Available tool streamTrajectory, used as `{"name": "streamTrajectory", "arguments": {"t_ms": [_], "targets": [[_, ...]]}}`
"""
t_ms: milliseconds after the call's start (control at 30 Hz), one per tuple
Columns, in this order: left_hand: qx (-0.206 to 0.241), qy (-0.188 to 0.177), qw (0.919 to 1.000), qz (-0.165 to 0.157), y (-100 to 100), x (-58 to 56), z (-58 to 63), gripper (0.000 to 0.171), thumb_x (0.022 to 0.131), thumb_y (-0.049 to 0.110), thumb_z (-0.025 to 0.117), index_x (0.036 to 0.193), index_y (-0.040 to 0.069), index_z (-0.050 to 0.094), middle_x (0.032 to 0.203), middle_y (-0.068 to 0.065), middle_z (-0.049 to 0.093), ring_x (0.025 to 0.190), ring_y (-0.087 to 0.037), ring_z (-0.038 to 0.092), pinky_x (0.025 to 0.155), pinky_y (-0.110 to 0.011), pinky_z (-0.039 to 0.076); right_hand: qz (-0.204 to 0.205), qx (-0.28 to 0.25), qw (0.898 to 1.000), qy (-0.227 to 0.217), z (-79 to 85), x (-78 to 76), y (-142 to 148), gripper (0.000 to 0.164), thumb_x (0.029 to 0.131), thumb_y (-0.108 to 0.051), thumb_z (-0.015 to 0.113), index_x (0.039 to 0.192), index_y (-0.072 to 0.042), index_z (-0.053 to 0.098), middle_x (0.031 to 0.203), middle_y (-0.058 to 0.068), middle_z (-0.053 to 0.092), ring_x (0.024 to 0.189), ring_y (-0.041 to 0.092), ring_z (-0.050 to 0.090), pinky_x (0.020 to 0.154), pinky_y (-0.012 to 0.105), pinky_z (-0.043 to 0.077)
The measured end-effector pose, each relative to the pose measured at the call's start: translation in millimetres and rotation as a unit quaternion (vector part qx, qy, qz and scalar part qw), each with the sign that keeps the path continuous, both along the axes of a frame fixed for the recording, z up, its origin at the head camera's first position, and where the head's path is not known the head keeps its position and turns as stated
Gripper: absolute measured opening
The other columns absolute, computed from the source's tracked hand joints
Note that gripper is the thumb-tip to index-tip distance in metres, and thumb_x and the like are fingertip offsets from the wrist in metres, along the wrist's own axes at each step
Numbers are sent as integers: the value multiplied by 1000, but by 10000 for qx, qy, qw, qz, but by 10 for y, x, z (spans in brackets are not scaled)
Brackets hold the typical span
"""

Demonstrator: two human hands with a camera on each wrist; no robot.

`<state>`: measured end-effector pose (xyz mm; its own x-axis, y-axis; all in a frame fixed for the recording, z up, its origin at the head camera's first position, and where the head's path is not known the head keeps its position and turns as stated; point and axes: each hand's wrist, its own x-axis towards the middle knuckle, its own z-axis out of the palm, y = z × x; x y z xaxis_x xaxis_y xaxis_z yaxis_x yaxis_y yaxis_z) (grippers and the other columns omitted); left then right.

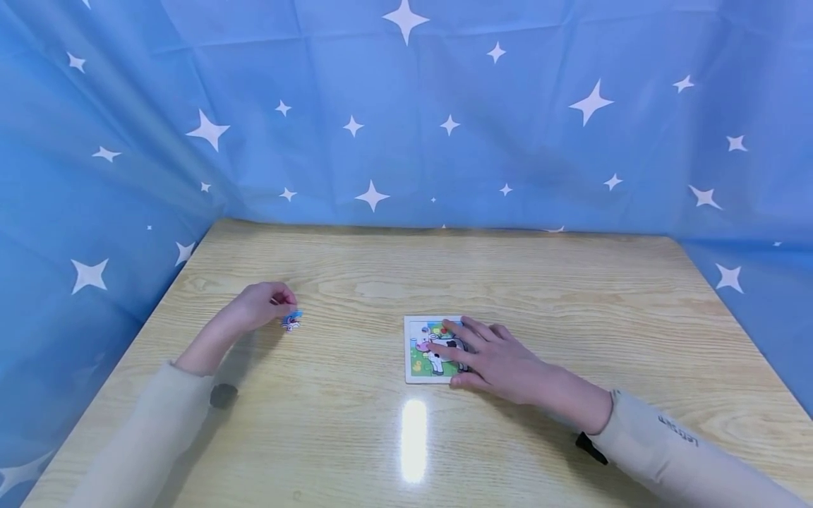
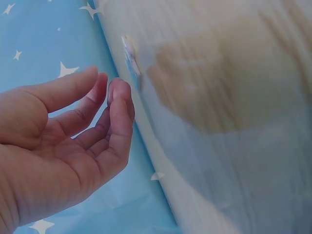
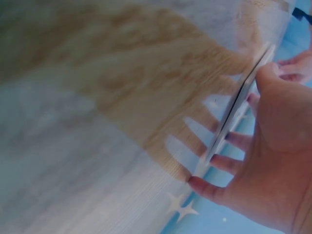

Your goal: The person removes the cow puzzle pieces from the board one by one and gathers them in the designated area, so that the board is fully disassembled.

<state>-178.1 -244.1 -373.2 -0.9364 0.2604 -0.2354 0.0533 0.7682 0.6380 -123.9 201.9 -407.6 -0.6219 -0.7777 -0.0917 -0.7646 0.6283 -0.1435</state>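
Note:
In the head view my right hand [image 1: 502, 363] lies with spread fingers over the right part of a small framed cow jigsaw puzzle [image 1: 417, 367]. A pale patch shows at the puzzle's upper left. The right wrist view shows the board edge-on [image 3: 239, 100], with the fingertips along it. My left hand [image 1: 262, 305] is low over the table at the left, thumb and fingers loosely bent. Close by its fingertips lies a small jigsaw piece [image 1: 291, 322] printed blue, white and red. In the left wrist view a gap separates the fingers from that piece [image 2: 130, 57].
Both things lie on a wood-grain table [image 1: 356, 437]. A blue curtain with white stars [image 1: 521, 127] hangs behind the table and along its sides. Bright light reflects off the tabletop in front of the puzzle.

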Motion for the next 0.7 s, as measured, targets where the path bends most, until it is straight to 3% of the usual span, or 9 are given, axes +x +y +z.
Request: {"name": "streamTrajectory", "arguments": {"t_ms": [300,467,700], "targets": [[175,123,9995,-248,208,76,62,9,106,4,68,105,-5,67,99,-14,68,93,-29,66,78,-35,52,-35,-49,10000,-62,3,-5,5,56,117,-44,52,170,-27,46,175,17,36,158,48,36,113,73,42],[317,53,9989,-342,338,87,51,10,108,6,67,106,-3,68,98,-11,68,88,-23,65,75,-34,52,-4,-127,9999,-64,17,-4,19,55,117,-40,53,170,-27,46,175,18,38,158,49,37,112,75,42],[248,-11,9970,-737,532,104,8,16,110,13,64,109,-3,69,100,-13,72,90,-24,69,76,-33,53,-37,-259,9994,-208,43,-25,6,59,116,-41,57,170,-21,45,174,20,38,157,51,37,110,77,42]]}}
